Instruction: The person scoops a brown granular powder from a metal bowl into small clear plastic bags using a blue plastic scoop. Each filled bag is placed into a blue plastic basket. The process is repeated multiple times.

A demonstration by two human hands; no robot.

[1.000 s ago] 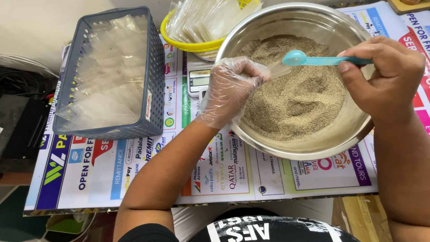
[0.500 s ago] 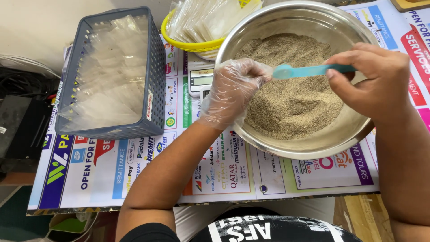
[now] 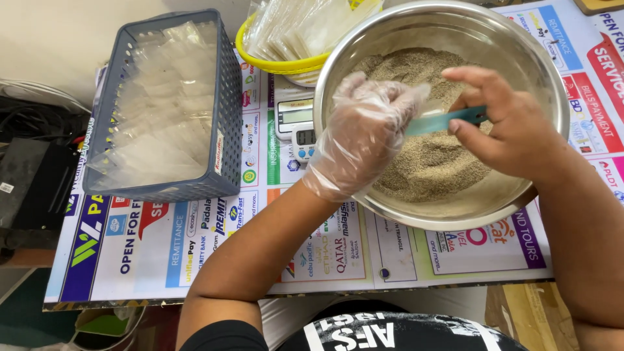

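My left hand (image 3: 364, 136), in a clear plastic glove, hovers over the near left side of a steel bowl (image 3: 455, 218) with its fingers curled on what looks like a small clear bag (image 3: 419, 91). My bare right hand (image 3: 513, 123) grips a teal plastic spoon (image 3: 448, 120) by the handle. The spoon points left, and its scoop end is hidden behind my gloved fingers. Brownish-grey powder (image 3: 435, 162) fills the bottom of the bowl under both hands.
A blue plastic basket (image 3: 224, 130) of clear bags stands at the left. A yellow bowl (image 3: 273, 64) with more bags sits behind a small digital scale (image 3: 296, 123). A printed poster (image 3: 195, 240) covers the table. Black gear and cables (image 3: 32, 182) lie at far left.
My right hand has moved the spoon left across the bowl until its scoop went behind my gloved left hand. The left hand has shifted slightly further over the powder.
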